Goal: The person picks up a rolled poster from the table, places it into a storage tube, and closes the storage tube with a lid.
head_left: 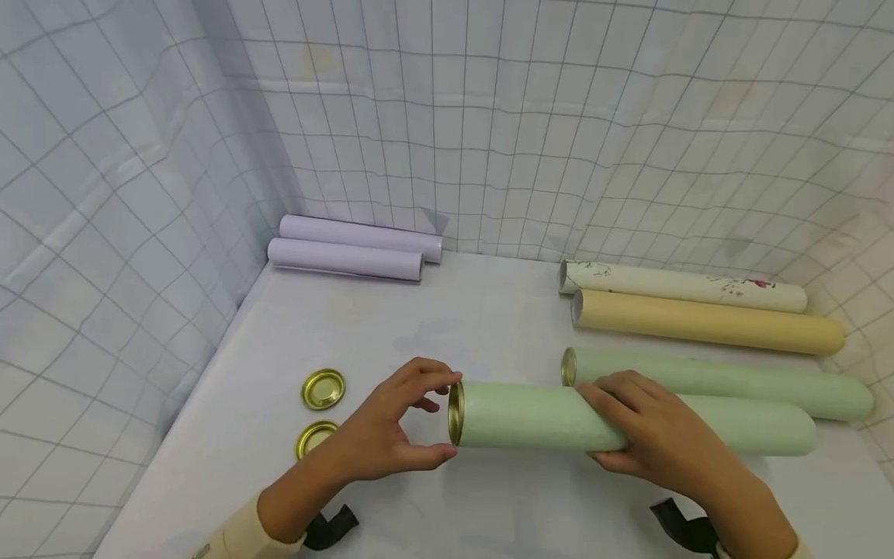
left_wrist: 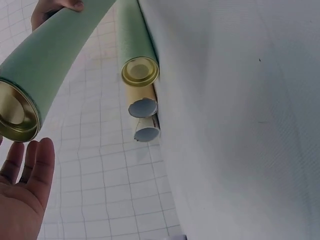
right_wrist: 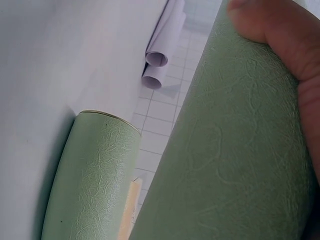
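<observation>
Gridded sheet (head_left: pixel 531 116) hangs at the back and along both sides, creased in places. Inside it, a white counter (head_left: pixel 489 326).

Held tube (head_left: pixel 524 419): pale green, crinkled skin, raised above the near part of the counter, lying crosswise, gold end to the left. Second green tube (head_left: pixel 768 392) rests just beyond it on the right, also gold-ended. Beyond that, yellow tube (head_left: pixel 705 322), then floral tube (head_left: pixel 684 286) close beside it; both show open ends on the left.

Far left: two purple rolls, the front one (head_left: pixel 345 258) just before the back one (head_left: pixel 363 233).

Hands: the right hand (head_left: pixel 656 431) grips the held tube near its middle, from above. The left hand (head_left: pixel 391 431) is spread wide, thumb and forefinger at opposite sides of the rim; I cannot tell whether they press.

Smallest: two gold lids, left of the held tube. The farther lid (head_left: pixel 323 388) lies flat; the nearer lid (head_left: pixel 311 436) is partly hidden by the left hand.
</observation>
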Motion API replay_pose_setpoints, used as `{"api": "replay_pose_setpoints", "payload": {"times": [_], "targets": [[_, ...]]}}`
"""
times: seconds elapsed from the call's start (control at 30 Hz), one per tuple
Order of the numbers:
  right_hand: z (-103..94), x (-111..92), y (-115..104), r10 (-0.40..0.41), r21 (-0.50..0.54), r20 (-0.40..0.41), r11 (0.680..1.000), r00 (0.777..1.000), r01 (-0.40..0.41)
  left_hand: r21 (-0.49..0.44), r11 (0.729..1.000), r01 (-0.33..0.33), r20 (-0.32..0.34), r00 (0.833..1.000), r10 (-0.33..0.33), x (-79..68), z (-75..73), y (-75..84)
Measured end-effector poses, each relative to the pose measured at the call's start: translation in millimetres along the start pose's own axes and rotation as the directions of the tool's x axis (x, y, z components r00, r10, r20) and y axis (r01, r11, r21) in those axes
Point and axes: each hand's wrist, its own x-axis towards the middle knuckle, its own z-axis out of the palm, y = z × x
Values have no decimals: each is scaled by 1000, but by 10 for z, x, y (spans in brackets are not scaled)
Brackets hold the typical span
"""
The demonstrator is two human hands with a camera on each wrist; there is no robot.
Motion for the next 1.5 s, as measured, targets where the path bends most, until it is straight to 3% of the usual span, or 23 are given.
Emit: {"api": "replay_pose_setpoints", "payload": {"times": [0.33, 0.63, 0.97, 1.5], "targets": [[35, 19, -5, -23, -55, -27, 998, 999, 21, 42, 997, 69, 23, 997, -70, 33, 20, 32], [36, 51, -7, 13, -64, -14, 998, 1000, -14, -61, 995, 77, 14, 997, -76, 61, 27, -15], [29, 41, -8, -13, -76, -20, 997, 1000, 11, -154, 986, 67, 13, 998, -66, 154, -39, 256], [25, 16, 3, -9, -85, -4, 996, 1000, 9, -192, 979, 65, 17, 998, -63, 156, 28, 208]]}}
